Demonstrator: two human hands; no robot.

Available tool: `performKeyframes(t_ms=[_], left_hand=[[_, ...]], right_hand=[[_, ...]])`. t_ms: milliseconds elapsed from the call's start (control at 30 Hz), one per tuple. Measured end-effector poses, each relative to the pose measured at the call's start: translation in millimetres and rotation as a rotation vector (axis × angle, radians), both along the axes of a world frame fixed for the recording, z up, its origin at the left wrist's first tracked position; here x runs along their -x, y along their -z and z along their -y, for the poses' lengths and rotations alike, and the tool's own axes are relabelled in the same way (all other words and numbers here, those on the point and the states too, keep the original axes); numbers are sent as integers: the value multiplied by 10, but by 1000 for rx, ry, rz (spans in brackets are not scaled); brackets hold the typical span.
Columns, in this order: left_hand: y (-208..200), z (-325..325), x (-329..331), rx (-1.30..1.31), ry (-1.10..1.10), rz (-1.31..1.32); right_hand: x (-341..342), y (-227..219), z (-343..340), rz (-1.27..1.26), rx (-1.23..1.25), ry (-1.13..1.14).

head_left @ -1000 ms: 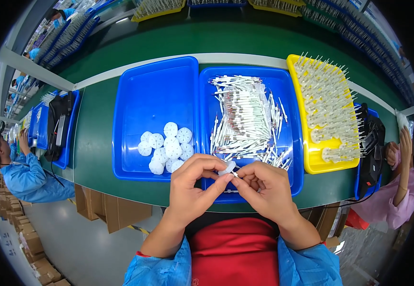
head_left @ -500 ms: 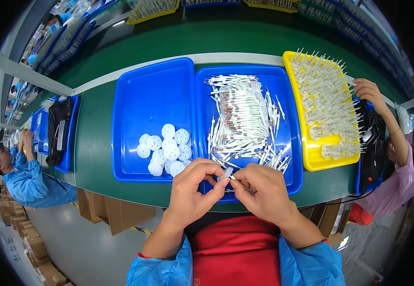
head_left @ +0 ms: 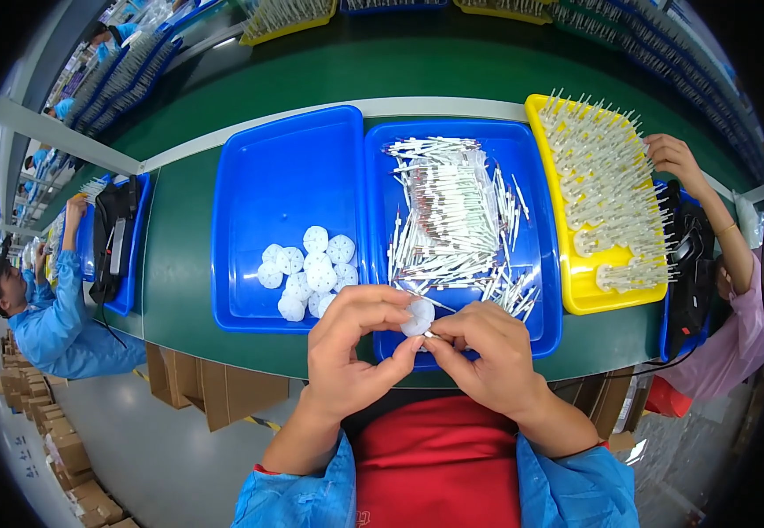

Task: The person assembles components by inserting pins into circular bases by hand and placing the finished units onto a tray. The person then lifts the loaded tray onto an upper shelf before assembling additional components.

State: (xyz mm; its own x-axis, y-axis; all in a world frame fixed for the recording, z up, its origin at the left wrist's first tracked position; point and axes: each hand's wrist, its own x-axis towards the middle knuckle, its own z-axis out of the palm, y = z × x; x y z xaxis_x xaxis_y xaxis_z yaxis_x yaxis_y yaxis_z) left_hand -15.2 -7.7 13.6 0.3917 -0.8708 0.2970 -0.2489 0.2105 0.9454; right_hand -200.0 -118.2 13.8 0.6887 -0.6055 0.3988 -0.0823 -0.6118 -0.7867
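Near the front edge of the middle blue tray [head_left: 551, 330], my left hand [head_left: 351, 352] grips a translucent white round disc [head_left: 417, 319] between thumb and fingers. Close against it, my right hand [head_left: 492, 356] pinches a thin white stick [head_left: 429, 335] at the disc's lower right edge; most of the stick is hidden by the fingers. Beyond my hands, many similar white sticks with dark ends [head_left: 448, 207] lie in the middle tray, some in a clear bag. In the left blue tray [head_left: 285, 150], a cluster of white discs [head_left: 319, 273] with small holes sits near the front.
To the right, a yellow tray [head_left: 567, 295] holds rows of discs with upright sticks. A black device [head_left: 690, 255] stands beyond it, beside a co-worker's arm [head_left: 703, 189]. Another co-worker [head_left: 43, 308] sits at the left. Cardboard boxes [head_left: 224, 392] stand under the green table [head_left: 175, 264].
My left hand has turned the disc from nearly edge-on to showing its round face. My right hand stays close beside it, still pinching. The left co-worker has raised an arm.
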Motion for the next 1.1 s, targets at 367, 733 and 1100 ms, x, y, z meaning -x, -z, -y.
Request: performKeyframes(t_ms=[367,733,1100], left_hand=[[-44,8,-52,63,49,257],[112,-80,-139,51,-156,13],[102,-72,-186,-75,-103,-115]], right_hand=[[11,20,-19,11,-29,-24],[-94,-3,142,-309,145,52],[-48,22,200,-268,-30,77]])
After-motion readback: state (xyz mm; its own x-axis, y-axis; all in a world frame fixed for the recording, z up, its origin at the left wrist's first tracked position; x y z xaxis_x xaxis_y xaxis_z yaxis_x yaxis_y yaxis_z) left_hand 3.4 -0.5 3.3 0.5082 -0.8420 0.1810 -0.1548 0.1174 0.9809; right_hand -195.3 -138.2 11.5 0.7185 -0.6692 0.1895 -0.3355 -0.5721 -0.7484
